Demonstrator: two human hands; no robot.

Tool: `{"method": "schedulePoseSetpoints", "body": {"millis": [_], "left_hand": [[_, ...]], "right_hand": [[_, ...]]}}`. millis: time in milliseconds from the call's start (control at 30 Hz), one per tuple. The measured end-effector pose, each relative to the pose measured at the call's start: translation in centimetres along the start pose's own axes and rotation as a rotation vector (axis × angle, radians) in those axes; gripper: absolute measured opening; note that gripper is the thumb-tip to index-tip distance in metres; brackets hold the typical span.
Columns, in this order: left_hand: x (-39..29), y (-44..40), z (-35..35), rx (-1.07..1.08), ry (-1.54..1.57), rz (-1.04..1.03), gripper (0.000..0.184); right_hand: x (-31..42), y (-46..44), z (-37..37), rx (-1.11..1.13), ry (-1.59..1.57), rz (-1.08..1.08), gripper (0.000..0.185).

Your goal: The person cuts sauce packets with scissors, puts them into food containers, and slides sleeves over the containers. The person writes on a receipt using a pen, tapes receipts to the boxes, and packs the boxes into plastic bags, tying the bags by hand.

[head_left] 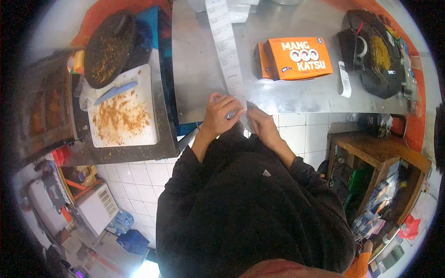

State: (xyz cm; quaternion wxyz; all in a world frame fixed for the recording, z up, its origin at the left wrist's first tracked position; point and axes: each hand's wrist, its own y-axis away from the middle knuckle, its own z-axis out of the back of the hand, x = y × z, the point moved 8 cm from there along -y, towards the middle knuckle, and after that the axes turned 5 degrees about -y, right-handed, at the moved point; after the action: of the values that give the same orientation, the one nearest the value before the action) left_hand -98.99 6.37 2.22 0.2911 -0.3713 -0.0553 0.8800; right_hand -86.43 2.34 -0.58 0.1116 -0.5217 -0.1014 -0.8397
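Note:
A long printed receipt strip (pixel 227 51) runs down the steel table from its far edge to my body. My left hand (pixel 221 113) is closed in a pinch on the strip's left edge near its lower end. Opposite it, my right hand (pixel 263 124) grips the same strip at its right edge, fingers bent around the paper. The strip's lowest part hangs past the table's front edge between both hands. Two orange printed boxes (pixel 303 59) lie overlapping on the table, to the right of the strip.
On the left, a white cutting board (pixel 147 111) covered in brown crumbs carries a blue-handled knife (pixel 116 92). A dark round board (pixel 110 48) stands behind it. At right are a black tape dispenser (pixel 354 51) and a short curled receipt (pixel 344 81). A wooden shelf (pixel 371 147) stands below right.

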Motion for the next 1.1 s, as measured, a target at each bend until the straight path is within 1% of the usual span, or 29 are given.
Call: {"method": "schedulePoseSetpoints", "body": {"millis": [33,100,133,167,200,233,267,333,367,400,467,500,533,567,600,633,667,700,733,767,800,833,867,933,1000,1033,1100], "left_hand": [[-0.3,-0.1,0.3,0.005,0.0,-0.005,0.008],[-0.9,-0.2,3.2,-0.206,-0.174,0.008,0.008],[0.4,0.7,6.1,-0.488,-0.109,0.169,0.009],[1.6,2.3,8.5,-0.762,-0.033,0.328,0.01],[0.4,2.4,11.1,-0.906,-0.025,0.314,0.01],[-1.0,2.4,13.7,-1.053,-0.013,0.302,0.011],[-3.7,1.5,14.6,-1.016,-0.197,0.076,0.016],[-8.1,-1.6,12.2,-0.519,-0.47,-0.104,0.012],[-9.3,-2.2,10.0,-0.46,-0.479,-0.233,0.014],[-10.7,-2.6,7.2,-0.397,-0.486,-0.367,0.016],[-13.0,-3.8,3.3,-0.374,-0.485,-0.448,0.016],[-13.3,-4.3,1.1,-0.323,-0.506,-0.475,0.018],[-13.6,-4.9,-0.7,-0.272,-0.527,-0.497,0.022],[-14.0,-5.5,-1.6,-0.274,-0.525,-0.5,0.022],[-13.9,-6.7,-2.4,-0.231,-0.418,-0.433,0.025],[-13.5,-7.7,-2.9,-0.186,-0.312,-0.365,0.028],[-13.3,-9.0,-3.2,-0.185,-0.311,-0.363,0.028],[-12.5,-10.7,-3.8,-0.114,-0.235,-0.323,0.035],[-11.8,-12.2,-4.6,-0.042,-0.16,-0.285,0.043],[-11.4,-13.3,-5.0,-0.035,-0.16,-0.287,0.043],[-10.8,-14.5,-5.6,-0.021,-0.272,-0.263,0.052],[-10.3,-15.5,-6.1,-0.008,-0.384,-0.237,0.062],[-9.5,-16.1,-6.7,-0.005,-0.389,-0.239,0.062],[-8.3,-16.3,-8.0,0.056,-0.383,-0.259,0.074],[-7.7,-16.2,-8.6,0.07,-0.373,-0.244,0.075],[-7.6,-16.2,-8.6,0.076,-0.363,-0.229,0.076],[-7.8,-16.3,-8.4,0.074,-0.371,-0.236,0.073]], "right_hand": [[0.0,0.3,0.1,-0.006,-0.002,-0.002,0.027],[-0.4,0.8,1.0,-0.109,-0.065,-0.024,0.03],[-0.7,0.7,1.2,-0.118,-0.068,-0.022,0.03],[-1.9,1.1,2.5,-0.257,-0.056,-0.109,0.024],[-2.9,1.8,3.8,-0.397,-0.042,-0.201,0.02],[-1.9,2.3,5.4,-0.49,0.035,-0.112,0.022],[-0.9,2.3,6.5,-0.499,0.042,-0.11,0.022],[2.5,2.7,8.8,-0.567,0.001,-0.066,0.026],[2.6,2.8,8.9,-0.559,-0.329,-0.075,0.022],[3.4,3.0,9.7,-0.569,-0.33,-0.077,0.022],[2.6,2.7,9.3,-0.465,-0.846,-0.245,0.017],[2.1,2.9,10.0,-0.48,-0.773,-0.304,0.013],[1.5,3.0,10.7,-0.489,-0.773,-0.3,0.013],[1.4,3.3,12.8,-0.6,-0.627,-0.148,0.011],[1.3,3.8,14.8,-0.702,-0.475,0.001,0.009],[-0.7,4.6,16.5,-0.811,-0.454,-0.024,0.009],[-2.5,5.3,18.3,-0.921,-0.433,-0.05,0.009],[-3.5,5.2,19.7,-0.921,-0.435,-0.056,0.009],[-3.9,5.2,21.2,-0.952,-0.254,-0.056,0.01],[-4.0,5.0,22.1,-0.979,-0.073,-0.056,0.011],[-4.7,4.6,22.3,-0.984,-0.078,-0.057,0.011],[-5.6,3.7,21.8,-0.925,-0.148,-0.025,0.013],[-6.3,2.9,21.2,-0.864,-0.217,0.009,0.015],[-6.8,1.9,20.6,-0.848,-0.19,0.04,0.017],[-7.8,1.1,19.8,-0.868,-0.223,0.019,0.018],[-7.4,0.7,19.5,-0.893,-0.251,0.084,0.016],[-7.6,0.4,19.1,-0.914,-0.252,0.085,0.016]]}}
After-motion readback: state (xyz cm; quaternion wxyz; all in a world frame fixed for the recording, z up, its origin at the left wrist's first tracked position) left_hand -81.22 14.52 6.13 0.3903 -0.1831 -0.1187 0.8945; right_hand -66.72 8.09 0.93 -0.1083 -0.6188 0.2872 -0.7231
